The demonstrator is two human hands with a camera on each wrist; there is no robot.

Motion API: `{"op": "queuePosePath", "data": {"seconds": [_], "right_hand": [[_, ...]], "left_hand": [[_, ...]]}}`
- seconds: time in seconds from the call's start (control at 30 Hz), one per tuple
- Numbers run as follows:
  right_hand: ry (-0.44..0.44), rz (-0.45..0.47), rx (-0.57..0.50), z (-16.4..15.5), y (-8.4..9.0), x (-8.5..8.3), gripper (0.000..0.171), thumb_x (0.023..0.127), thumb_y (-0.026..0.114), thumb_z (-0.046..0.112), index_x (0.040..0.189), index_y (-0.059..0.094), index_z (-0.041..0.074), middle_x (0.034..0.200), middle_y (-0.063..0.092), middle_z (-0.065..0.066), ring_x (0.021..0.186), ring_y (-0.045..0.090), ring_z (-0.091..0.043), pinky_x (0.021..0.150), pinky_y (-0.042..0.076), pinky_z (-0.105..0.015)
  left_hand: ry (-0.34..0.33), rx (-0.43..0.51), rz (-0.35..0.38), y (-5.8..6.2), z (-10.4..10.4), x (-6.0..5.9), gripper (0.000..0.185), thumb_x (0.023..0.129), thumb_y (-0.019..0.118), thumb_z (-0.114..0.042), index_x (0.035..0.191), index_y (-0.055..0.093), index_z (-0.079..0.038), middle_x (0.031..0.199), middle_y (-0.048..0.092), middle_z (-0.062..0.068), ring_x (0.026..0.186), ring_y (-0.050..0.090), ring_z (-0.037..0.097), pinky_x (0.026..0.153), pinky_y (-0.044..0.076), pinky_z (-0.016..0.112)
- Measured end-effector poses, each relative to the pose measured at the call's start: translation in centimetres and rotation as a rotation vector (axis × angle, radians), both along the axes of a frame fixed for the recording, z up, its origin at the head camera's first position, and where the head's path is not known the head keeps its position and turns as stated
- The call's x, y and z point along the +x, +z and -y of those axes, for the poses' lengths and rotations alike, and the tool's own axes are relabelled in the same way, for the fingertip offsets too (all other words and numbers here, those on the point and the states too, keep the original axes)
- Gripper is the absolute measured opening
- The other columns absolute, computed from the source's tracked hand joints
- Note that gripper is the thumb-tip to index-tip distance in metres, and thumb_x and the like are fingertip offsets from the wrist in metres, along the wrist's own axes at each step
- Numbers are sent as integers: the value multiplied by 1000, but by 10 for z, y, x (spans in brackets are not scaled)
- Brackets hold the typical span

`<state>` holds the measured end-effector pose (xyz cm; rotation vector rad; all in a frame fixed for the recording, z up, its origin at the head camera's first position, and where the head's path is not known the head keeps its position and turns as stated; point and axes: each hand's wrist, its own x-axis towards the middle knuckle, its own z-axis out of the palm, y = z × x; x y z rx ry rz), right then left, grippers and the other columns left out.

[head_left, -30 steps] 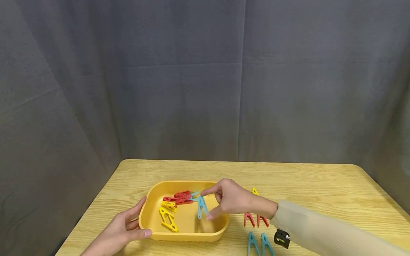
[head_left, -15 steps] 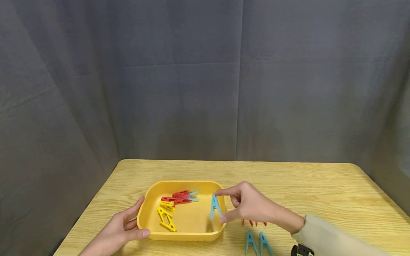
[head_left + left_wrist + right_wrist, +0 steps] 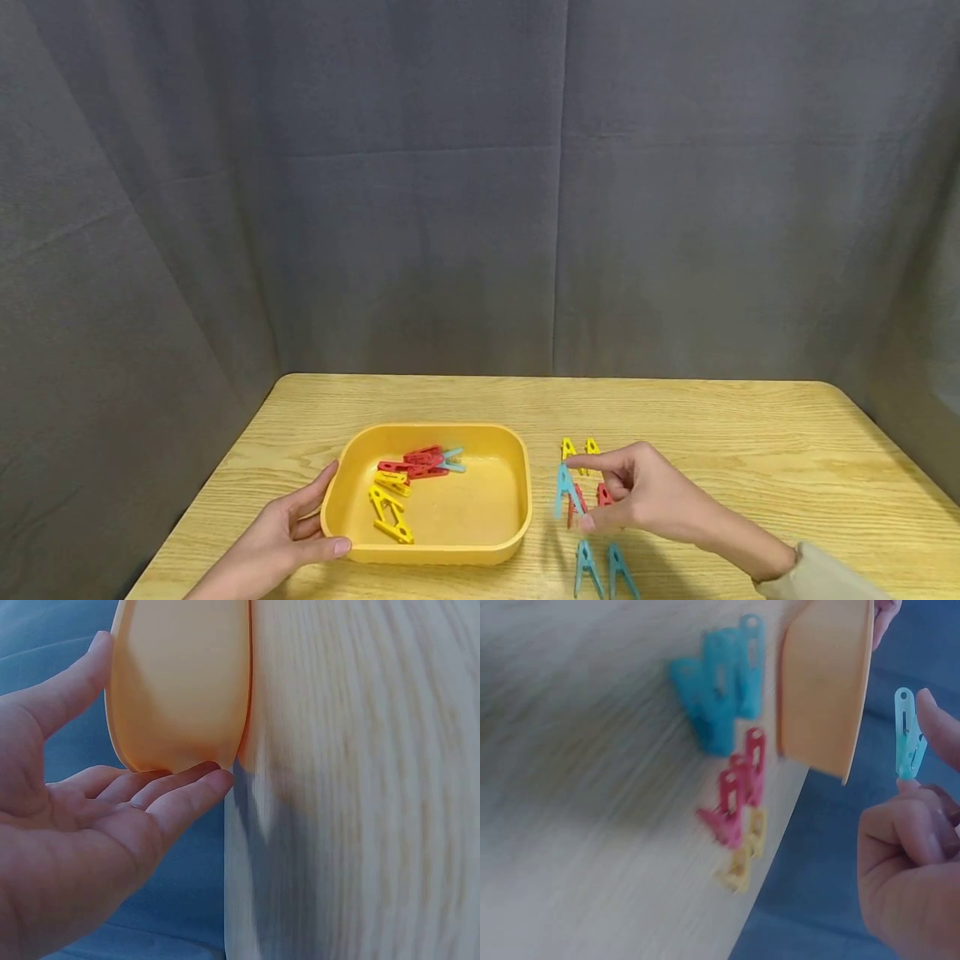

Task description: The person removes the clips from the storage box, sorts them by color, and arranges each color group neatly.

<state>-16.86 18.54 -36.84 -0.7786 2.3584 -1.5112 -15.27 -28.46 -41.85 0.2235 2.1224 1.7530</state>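
Note:
My right hand [image 3: 647, 498] pinches a light-blue clothespin [image 3: 564, 490] between thumb and index finger, above the table just right of the yellow plastic basin [image 3: 450, 553]. In the right wrist view this clothespin [image 3: 906, 735] shows beside the thumb tip. My left hand [image 3: 281, 535] holds the basin's left end, thumb at the front rim and fingers along the side wall. Inside the basin lie red clothespins [image 3: 422, 462], yellow clothespins [image 3: 390, 517] and a light-blue clothespin [image 3: 452, 460], partly overlapping. The left wrist view shows the left fingers [image 3: 187, 796] against the basin's outer wall.
On the wooden table [image 3: 712, 417], right of the basin, stand pairs of yellow clothespins [image 3: 592, 448], red clothespins [image 3: 604, 495] and blue clothespins [image 3: 587, 567], in rows from back to front. A grey curtain [image 3: 420, 208] hangs behind the table.
My right hand has carried the light-blue clothespin rightward, out of the basin and over its right rim to the rows on the table. The left hand stays at the basin.

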Motion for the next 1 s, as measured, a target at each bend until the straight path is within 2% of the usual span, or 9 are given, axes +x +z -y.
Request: {"op": "queuePosePath", "data": {"seconds": [0.17, 0.33, 0.4, 0.5, 0.63, 0.73, 0.8, 0.9, 1.0], "right_hand": [[-36, 31, 11, -29, -10, 10, 60, 84, 88, 10, 138, 66, -7, 59, 18, -4, 54, 17, -8, 54, 35, -24], [-46, 99, 8, -57, -25, 21, 59, 88, 84, 8, 140, 62, -10, 58, 19, -6, 53, 18, -8, 60, 38, -22], [-30, 159, -13, -69, -32, 24, 58, 91, 81, 6, 142, 58, -13, 58, 19, -10, 52, 18, -10, 68, 43, -21], [25, 235, -61, -83, -44, 28, 56, 96, 74, 2, 143, 52, -19, 57, 19, -17, 48, 16, -15, 52, 35, -24], [108, 313, -112, -98, -57, 29, 55, 98, 69, -2, 144, 45, -22, 57, 20, -18, 48, 15, -20, 43, 20, -37], [157, 348, -145, -101, -64, 29, 57, 98, 68, -4, 144, 42, -24, 58, 20, -20, 49, 17, -21, 45, 21, -38], [175, 363, -158, -102, -68, 29, 57, 98, 68, -5, 144, 41, -25, 58, 20, -21, 49, 17, -22, 49, 30, -31], [168, 382, -165, -101, -70, 29, 57, 97, 69, -6, 144, 42, -25, 58, 21, -24, 49, 16, -22, 52, 33, -26], [158, 390, -157, -100, -71, 29, 57, 96, 70, -7, 143, 43, -24, 58, 22, -27, 48, 14, -21, 50, 28, -31]], "left_hand": [[4, 4, 4, 1, -1, 1, 105, 94, 82, -9, 166, 7, 5, 169, 9, 30, 147, 39, 43, 102, 54, 33], [-11, 27, -1, 2, -1, 2, 105, 94, 81, -9, 166, 6, 4, 170, 8, 28, 147, 38, 42, 102, 53, 32], [-16, 28, -7, 2, -1, 2, 104, 95, 81, -9, 166, 6, 4, 170, 8, 29, 146, 39, 42, 102, 53, 32], [-20, 32, -12, 2, -1, 2, 105, 94, 81, -9, 166, 6, 5, 170, 8, 29, 146, 39, 42, 102, 53, 31], [-20, 35, -18, 2, 1, 2, 104, 95, 81, -8, 166, 6, 5, 170, 7, 29, 146, 39, 42, 102, 53, 31], [-18, 24, -19, 2, 1, 1, 104, 95, 80, -9, 166, 6, 5, 170, 7, 28, 146, 38, 42, 102, 53, 31], [-14, 12, -13, 1, 1, 1, 104, 95, 81, -10, 166, 6, 5, 170, 7, 28, 146, 38, 42, 102, 53, 31], [-5, -2, -3, 1, 1, 1, 105, 94, 82, -10, 166, 7, 5, 170, 8, 28, 147, 38, 42, 102, 53, 32], [-3, -3, -1, 1, 0, 0, 105, 94, 82, -10, 166, 7, 5, 170, 8, 29, 147, 38, 43, 103, 53, 32]]}}
